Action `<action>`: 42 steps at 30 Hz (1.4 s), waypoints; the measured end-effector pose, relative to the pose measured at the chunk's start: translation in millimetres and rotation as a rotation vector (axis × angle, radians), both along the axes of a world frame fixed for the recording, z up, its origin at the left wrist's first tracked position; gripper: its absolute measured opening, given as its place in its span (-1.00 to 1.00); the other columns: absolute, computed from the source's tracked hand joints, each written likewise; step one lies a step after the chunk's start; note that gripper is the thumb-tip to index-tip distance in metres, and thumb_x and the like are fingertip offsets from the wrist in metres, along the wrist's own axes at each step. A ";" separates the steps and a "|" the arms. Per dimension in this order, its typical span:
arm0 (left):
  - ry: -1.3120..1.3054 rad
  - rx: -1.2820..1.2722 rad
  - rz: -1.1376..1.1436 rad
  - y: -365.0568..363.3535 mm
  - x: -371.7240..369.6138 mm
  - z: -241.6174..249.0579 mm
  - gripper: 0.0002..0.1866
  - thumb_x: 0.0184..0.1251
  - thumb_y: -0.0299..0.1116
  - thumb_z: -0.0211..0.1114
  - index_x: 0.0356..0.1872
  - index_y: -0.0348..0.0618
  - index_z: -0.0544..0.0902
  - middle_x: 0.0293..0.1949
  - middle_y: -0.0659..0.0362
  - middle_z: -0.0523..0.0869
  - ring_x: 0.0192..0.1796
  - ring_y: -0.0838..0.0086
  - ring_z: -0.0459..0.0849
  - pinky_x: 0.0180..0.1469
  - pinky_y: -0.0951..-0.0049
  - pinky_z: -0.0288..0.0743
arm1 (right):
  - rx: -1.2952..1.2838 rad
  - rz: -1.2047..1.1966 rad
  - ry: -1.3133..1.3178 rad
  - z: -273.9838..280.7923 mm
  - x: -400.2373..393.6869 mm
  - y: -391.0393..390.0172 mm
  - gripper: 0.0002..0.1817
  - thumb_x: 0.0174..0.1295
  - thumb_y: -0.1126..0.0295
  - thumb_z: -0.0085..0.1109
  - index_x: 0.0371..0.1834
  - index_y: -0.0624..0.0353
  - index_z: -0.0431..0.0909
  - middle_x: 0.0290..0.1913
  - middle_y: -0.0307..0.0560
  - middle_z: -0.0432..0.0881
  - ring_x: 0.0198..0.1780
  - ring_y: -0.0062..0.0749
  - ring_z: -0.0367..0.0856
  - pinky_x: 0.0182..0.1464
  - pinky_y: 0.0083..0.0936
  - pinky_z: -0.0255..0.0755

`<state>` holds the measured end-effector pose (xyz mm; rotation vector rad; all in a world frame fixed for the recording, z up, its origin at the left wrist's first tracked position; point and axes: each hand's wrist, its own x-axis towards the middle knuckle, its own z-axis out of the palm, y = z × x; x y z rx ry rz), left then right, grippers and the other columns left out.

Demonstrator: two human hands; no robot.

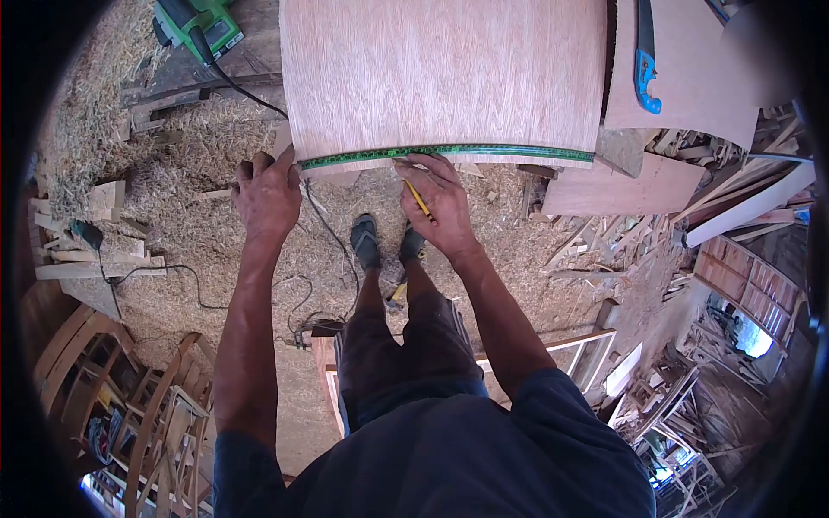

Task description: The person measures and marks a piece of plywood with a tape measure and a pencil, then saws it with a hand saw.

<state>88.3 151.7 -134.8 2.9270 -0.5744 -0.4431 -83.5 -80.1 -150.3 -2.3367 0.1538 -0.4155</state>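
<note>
A sheet of plywood (pixel 445 73) lies before me, and a green measuring tape (pixel 509 151) runs along its near edge. My left hand (pixel 269 194) is at the sheet's left corner, its fingers closed at the tape's left end. A yellow pencil (pixel 419 198) sits in my right hand (pixel 439 203), whose fingertips touch the tape near the middle of the edge. The pencil's tip is hidden or too small to make out.
A green power planer (pixel 200 30) with a black cord rests at upper left. To the right, a handsaw with a blue handle (pixel 646 82) lies on another board (pixel 691 69). Wood scraps (pixel 596 250) and shavings cover the floor. Curved wooden frames (pixel 129 406) stand at lower left.
</note>
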 end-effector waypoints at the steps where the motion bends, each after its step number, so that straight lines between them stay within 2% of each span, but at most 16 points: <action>1: 0.006 -0.004 0.004 -0.4 0.0 0.5 -0.55 0.55 -0.20 0.35 0.41 0.34 0.70 0.16 0.15 0.68 0.32 0.03 0.53 0.29 -0.22 0.51 | -0.002 0.001 0.001 0.1 0.1 0.2 -0.53 0.18 0.55 0.34 0.22 0.15 0.76 0.13 0.06 0.83 0.36 -0.02 0.69 0.47 -0.11 0.49; 20: -0.015 0.001 0.001 -1.7 -1.1 1.6 -0.55 0.54 -0.22 0.35 0.41 0.39 0.70 0.13 0.14 0.67 0.29 0.01 0.55 0.24 -0.23 0.53 | -0.006 -0.014 -0.032 -1.8 2.7 1.2 -0.50 0.14 0.58 0.35 0.22 0.17 0.74 0.08 0.06 0.84 0.31 0.01 0.72 0.44 -0.13 0.53; 35: -0.026 -0.004 -0.006 -0.1 -0.8 0.1 -0.57 0.56 -0.19 0.34 0.40 0.35 0.71 0.15 0.14 0.67 0.30 0.02 0.55 0.24 -0.25 0.53 | 0.007 -0.046 -0.030 -2.0 5.1 0.9 -0.51 0.11 0.60 0.36 0.19 0.13 0.75 0.05 0.04 0.84 0.27 0.00 0.74 0.36 -0.16 0.60; 42: -0.044 -0.001 0.002 -0.9 -1.5 -0.7 -0.56 0.54 -0.20 0.37 0.40 0.38 0.71 0.14 0.15 0.67 0.30 0.02 0.55 0.24 -0.26 0.53 | 0.041 -0.062 -0.018 -1.5 6.1 2.3 -0.50 0.10 0.59 0.35 0.19 0.17 0.75 0.04 0.09 0.83 0.26 0.05 0.73 0.35 -0.12 0.58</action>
